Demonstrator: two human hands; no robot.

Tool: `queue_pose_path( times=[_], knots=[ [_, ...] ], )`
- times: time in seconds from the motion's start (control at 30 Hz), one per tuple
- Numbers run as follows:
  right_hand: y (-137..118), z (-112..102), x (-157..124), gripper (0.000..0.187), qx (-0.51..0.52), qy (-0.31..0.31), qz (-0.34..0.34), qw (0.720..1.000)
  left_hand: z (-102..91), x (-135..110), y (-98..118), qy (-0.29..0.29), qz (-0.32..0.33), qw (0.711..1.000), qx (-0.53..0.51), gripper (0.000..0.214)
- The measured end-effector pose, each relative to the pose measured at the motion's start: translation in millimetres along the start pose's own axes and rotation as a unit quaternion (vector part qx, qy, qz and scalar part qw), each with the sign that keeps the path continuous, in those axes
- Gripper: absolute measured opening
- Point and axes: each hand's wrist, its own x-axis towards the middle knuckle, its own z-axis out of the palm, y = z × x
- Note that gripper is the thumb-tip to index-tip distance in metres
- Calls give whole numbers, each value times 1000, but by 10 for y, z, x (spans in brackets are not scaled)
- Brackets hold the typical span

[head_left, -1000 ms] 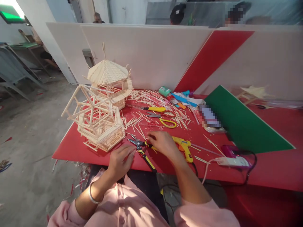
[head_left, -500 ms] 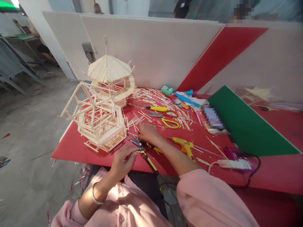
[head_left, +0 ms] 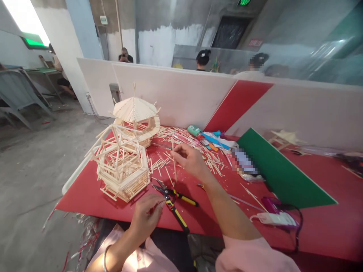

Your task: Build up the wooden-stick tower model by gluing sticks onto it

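Note:
My right hand [head_left: 190, 160] is raised over the middle of the red table, pinching a thin wooden stick [head_left: 174, 166] that hangs nearly upright. Close to the front edge, my left hand [head_left: 148, 215] is closed with thumb and fingertips together; what it holds, if anything, is too small to name. Black-and-yellow pruning shears [head_left: 178, 217] lie just right of its fingertips, handles spread. Left of both hands stands an open stick framework [head_left: 123, 170] with several sides. Behind it is a stick pavilion model [head_left: 134, 109] with a pointed roof.
Loose sticks [head_left: 181, 134] lie scattered at the back. A green bottle [head_left: 194, 130] lies near them. On the right are a green board [head_left: 283, 170] and a white plug strip [head_left: 276, 218]. White panels [head_left: 170, 90] rise behind the table. Several people are beyond.
My right hand has lifted away from the shears and moved up and forward, now with a stick in its fingers. My left hand keeps its closed pose. The head view has tilted upward.

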Motion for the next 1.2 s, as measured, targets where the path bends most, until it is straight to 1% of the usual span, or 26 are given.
queue_pose_path(
  times=[0.07, 0.13, 0.2, 0.27, 0.37, 0.43, 0.47, 0.53, 0.57, 0.6, 0.63, 0.67, 0.73, 0.8, 0.87, 0.97, 1.07, 1.2],
  knots=[
    [-184, -31, -168, 27, 137, -4, 2, 991, -26, 24, 70, 16, -18, 1000, -20, 19],
    [-335, 8, -343, 29, 241, -26, 18, 970, -61, 60, 176, 35, -47, 997, -48, 20],
    [-454, 102, -496, 30, 297, -47, 33, 953, -103, 95, 298, 50, -83, 991, -87, 23],
    [-554, 224, -616, 31, 328, -63, 43, 942, -151, 108, 409, 58, -120, 982, -133, 29],
    [-694, 417, -735, 30, 347, -61, 34, 935, -245, 64, 504, 73, -165, 964, -195, 35],
    [-783, 536, -796, 28, 335, -36, 7, 941, -335, 5, 521, 93, -190, 950, -231, 36],
    [-824, 593, -828, 27, 315, -13, -14, 949, -392, -22, 523, 108, -201, 942, -247, 35],
    [-891, 701, -904, 24, 256, 52, -55, 964, -530, -55, 534, 144, -213, 928, -269, 34],
    [-916, 755, -948, 23, 228, 79, -73, 968, -608, -56, 548, 162, -210, 926, -270, 32],
    [-935, 809, -992, 21, 211, 92, -82, 970, -689, -44, 567, 180, -200, 926, -264, 31],
    [-949, 864, -1035, 21, 208, 86, -84, 971, -768, -22, 591, 194, -187, 929, -253, 29],
    [-958, 918, -1071, 21, 216, 64, -78, 971, -842, 10, 617, 203, -174, 933, -240, 28],
    [-971, 1022, -1113, 25, 255, -10, -55, 965, -961, 89, 658, 206, -164, 938, -225, 30],
    [-981, 1110, -1108, 28, 303, -74, -34, 949, -1036, 170, 669, 190, -185, 933, -241, 34],
    [-994, 1176, -1068, 29, 341, -108, -27, 933, -1076, 240, 645, 163, -219, 924, -267, 38],
    [-1016, 1229, -988, 31, 361, -111, -15, 926, -1116, 325, 583, 134, -235, 926, -265, 41],
    [-1041, 1252, -924, 33, 371, -110, 10, 922, -1157, 396, 548, 134, -225, 934, -245, 46],
    [-1073, 1269, -872, 35, 393, -109, 22, 913, -1186, 459, 549, 132, -230, 932, -247, 48]
  ],
)
